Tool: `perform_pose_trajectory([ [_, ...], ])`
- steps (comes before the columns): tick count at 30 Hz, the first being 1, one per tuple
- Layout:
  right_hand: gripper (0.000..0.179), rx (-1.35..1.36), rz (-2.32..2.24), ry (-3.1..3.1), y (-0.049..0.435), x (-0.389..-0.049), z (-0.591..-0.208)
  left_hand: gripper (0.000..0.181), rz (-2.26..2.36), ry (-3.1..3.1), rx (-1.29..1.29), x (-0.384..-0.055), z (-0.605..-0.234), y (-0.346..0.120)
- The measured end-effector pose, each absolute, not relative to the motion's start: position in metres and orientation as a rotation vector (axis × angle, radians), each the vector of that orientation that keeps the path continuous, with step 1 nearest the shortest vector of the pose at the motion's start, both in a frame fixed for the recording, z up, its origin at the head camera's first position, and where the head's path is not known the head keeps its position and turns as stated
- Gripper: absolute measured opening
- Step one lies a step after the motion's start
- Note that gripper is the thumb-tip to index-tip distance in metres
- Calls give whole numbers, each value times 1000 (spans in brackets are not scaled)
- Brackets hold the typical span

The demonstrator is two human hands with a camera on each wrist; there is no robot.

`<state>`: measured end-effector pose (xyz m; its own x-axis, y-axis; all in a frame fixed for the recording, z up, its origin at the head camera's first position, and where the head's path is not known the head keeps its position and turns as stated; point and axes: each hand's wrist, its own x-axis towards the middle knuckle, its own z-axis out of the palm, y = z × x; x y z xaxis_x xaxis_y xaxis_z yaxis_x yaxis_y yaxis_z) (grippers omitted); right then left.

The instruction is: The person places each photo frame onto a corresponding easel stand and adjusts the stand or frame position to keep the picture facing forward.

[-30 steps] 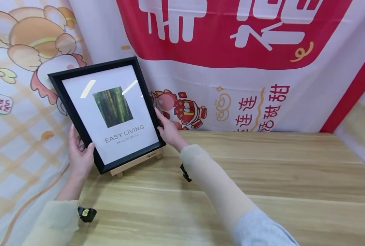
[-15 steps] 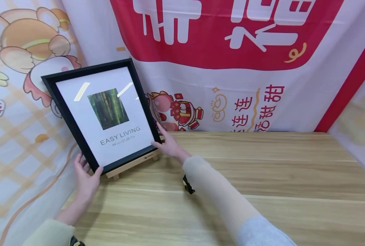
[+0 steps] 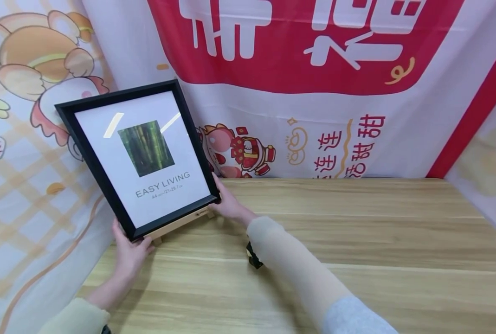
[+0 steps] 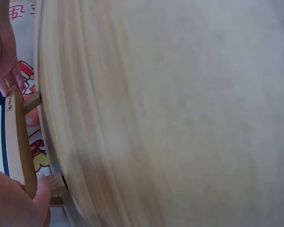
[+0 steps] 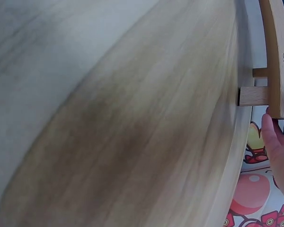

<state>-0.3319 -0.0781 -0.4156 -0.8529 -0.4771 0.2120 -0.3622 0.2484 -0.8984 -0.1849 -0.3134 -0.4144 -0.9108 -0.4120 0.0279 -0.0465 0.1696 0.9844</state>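
A black picture frame with a bamboo picture and "EASY LIVING" print leans back on a small wooden easel, whose short feet stand on the table. My left hand grips the easel ledge's left end at the frame's lower corner, thumb in front and fingers behind. At the opposite corner, my right hand pinches the ledge's right end. In the right wrist view, fingers reach under the end of the branded wooden ledge. The left wrist view has both hands at the ledge.
The wood-grain table extends to the right. Behind it hangs a red and white printed cloth, and a cartoon cloth covers the left side. A black device sits at the right wrist.
The left hand has slid down the frame's left side to the lower corner and the easel ledge. The right hand has moved down to the ledge's right end. The view shifts slightly.
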Motion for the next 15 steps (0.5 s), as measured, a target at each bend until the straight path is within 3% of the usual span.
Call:
perform_pose_trajectory([
  [15, 107, -814, -1725, 2299, -48, -326, -418, 105, -1756, -2165, 360, -176, -422, -282],
])
